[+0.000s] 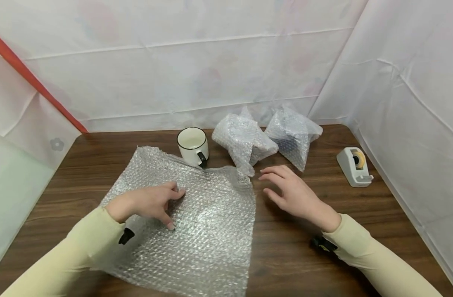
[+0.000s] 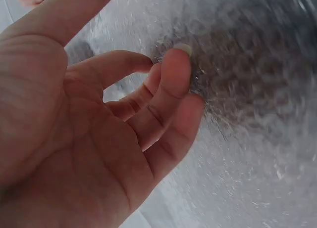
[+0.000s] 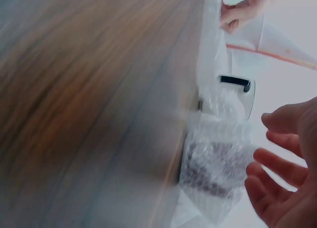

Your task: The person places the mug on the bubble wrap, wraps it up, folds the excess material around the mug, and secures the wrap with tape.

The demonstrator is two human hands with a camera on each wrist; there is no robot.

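A sheet of clear bubble wrap [image 1: 211, 222] lies flat across the table. My left hand [image 1: 155, 203] is over its left half, fingers loosely bent; in the left wrist view the fingertips [image 2: 177, 72] appear to touch the wrap. A white enamel mug [image 1: 192, 144] with a dark rim and black handle stands upright at the sheet's far edge. To the right of the sheet, my right hand [image 1: 295, 192] hovers above the table, its fingers parted and nothing in them. It is nearest to a bubble-wrapped bundle [image 1: 245, 140], just beyond its fingertips.
A second bubble-wrapped bundle [image 1: 291, 134] sits at the back, right of the first, with something dark inside. A white tape dispenser [image 1: 354, 167] with a yellowish roll stands near the table's right edge. White cloth [image 1: 196, 74] hangs behind and along the sides.
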